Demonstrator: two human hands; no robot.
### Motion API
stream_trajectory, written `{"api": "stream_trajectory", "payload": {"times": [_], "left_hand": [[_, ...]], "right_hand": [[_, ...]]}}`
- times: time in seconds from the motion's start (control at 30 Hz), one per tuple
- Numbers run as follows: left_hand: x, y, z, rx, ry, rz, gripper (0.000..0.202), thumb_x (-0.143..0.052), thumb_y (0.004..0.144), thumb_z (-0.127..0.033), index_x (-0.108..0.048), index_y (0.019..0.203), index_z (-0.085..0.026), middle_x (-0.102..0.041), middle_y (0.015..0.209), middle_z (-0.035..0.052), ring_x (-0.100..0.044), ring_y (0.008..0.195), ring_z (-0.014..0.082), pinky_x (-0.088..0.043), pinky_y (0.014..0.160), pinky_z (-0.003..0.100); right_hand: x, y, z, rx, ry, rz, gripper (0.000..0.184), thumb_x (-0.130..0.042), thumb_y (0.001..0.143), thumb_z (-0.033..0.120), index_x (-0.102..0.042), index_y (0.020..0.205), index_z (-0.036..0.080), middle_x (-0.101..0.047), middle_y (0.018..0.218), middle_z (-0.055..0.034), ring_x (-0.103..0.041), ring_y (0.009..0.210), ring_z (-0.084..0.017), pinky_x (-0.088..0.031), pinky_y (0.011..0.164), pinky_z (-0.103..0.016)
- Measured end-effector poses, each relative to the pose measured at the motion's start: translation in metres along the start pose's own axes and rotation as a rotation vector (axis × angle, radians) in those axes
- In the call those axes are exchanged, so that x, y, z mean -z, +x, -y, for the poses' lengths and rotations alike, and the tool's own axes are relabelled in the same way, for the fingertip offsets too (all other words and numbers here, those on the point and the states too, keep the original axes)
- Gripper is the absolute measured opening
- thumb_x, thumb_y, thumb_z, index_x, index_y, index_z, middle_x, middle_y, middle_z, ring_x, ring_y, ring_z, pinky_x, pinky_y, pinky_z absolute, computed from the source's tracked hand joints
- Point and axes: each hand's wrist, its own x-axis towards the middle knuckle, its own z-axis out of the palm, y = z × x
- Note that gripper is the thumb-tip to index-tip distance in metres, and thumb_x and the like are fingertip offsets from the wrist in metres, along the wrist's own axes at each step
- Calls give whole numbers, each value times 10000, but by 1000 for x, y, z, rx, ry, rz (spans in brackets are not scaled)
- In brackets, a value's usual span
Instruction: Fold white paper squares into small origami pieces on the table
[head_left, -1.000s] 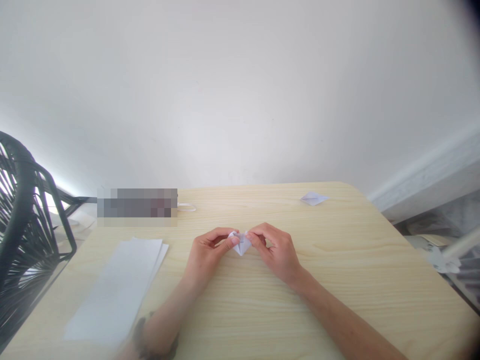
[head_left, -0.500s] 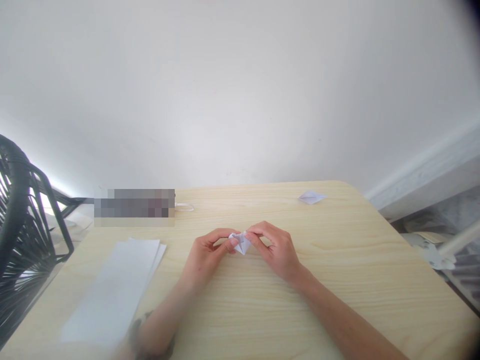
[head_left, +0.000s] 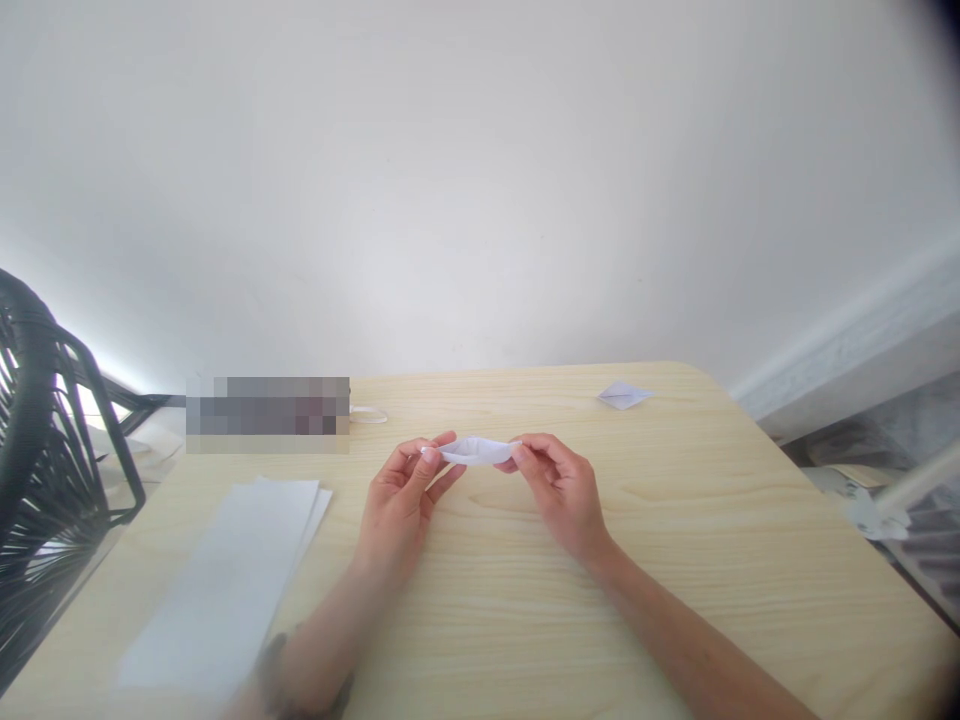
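Taking the white folded paper (head_left: 477, 454) as the middle of the dial, with twelve toward the wall (head_left: 480, 200), the piece stretches between the two hands, one end toward nine and the other toward three, its middle bulging into a slim boat-like shape. The left hand (head_left: 397, 503) comes in from eight o'clock, its thumb and fingers closed in a pinch on the paper's nine o'clock end, the other fingers spread loosely behind and below. The right hand (head_left: 559, 492) comes in from four o'clock, thumb and fingers pressed together on the three o'clock end, the rest curled. Whether the paper's underside touches the counter (head_left: 487, 620) I cannot tell. At two o'clock, near the far edge, a second folded piece (head_left: 625, 396) lies flat, pointed at both ends. At eight o'clock some white sheets (head_left: 225, 580) overlap, well apart from the paper being held. Toward ten o'clock lies a pale loop (head_left: 369, 413), just beside a pixelated patch (head_left: 266, 412); farther out, at nine, stands a dark woven chair (head_left: 34, 400).
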Motion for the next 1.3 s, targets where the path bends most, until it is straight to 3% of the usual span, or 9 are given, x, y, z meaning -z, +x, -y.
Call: {"api": "stream_trajectory", "payload": {"times": [0.13,0.3,0.37,0.5,0.6,0.87,0.97,1.13,1.3], "left_hand": [[0,-1,-7,-9,151,153,119,-597,763,-243,-506,804,-178,-614,1095,76,-565,1006,195,-394,925,363],[2,0,-10,-14,296,254,453,-699,640,-166,-498,1042,-222,-600,1117,87,-585,961,214,-446,828,338],[3,1,-9,15,358,284,469,-712,611,-150,-537,1042,-208,-592,1126,88,-582,956,214,-449,815,323],[7,1,-7,42,501,232,198,-704,620,-189,-616,796,-171,-667,949,61,-599,878,201,-445,772,289],[10,1,-7,-31,601,168,109,-696,636,-226,-613,663,-161,-680,770,34,-603,761,181,-434,685,257],[9,-2,-11,-118,718,87,112,-694,630,-267,-642,660,-172,-677,679,15,-582,643,165,-398,569,233],[9,-3,-9,-118,751,106,122,-687,636,-283,-640,679,-179,-670,668,6,-581,638,162,-402,565,230],[9,-3,-6,-125,747,124,134,-676,655,-284,-607,699,-177,-641,658,-6,-568,623,141,-400,561,217],[6,-4,-8,-79,704,125,153,-674,665,-281,-577,709,-172,-643,603,-13,-580,572,126,-398,529,202]], "right_hand": [[1,-1,-1,38,-49,43,140,-471,842,256,-566,907,177,-653,836,-51,-645,728,-149,-518,663,-246],[4,-1,-3,117,-180,114,148,-462,844,254,-578,906,188,-659,846,-53,-638,738,-152,-504,660,-243],[6,0,-4,130,-209,150,155,-454,848,250,-579,914,188,-660,845,-52,-634,738,-149,-498,663,-243],[6,0,-3,126,-195,171,147,-457,846,241,-577,908,185,-657,833,-47,-629,737,-143,-497,658,-236],[4,0,-3,74,-114,163,162,-448,851,262,-568,922,179,-647,840,-56,-635,740,-145,-508,645,-234],[4,-2,-5,-34,26,217,144,-475,832,297,-499,904,175,-644,799,-55,-642,751,-167,-526,668,-281],[6,-1,-5,-20,-14,268,269,-568,768,289,-479,1002,191,-650,844,-44,-640,761,-165,-521,690,-289],[4,0,-6,-59,-93,260,157,-612,730,319,-609,799,177,-669,726,-30,-647,664,-164,-512,595,-247],[1,0,-5,-150,11,234,179,-624,718,334,-620,774,165,-679,667,-34,-657,629,-178,-522,576,-260]]}}
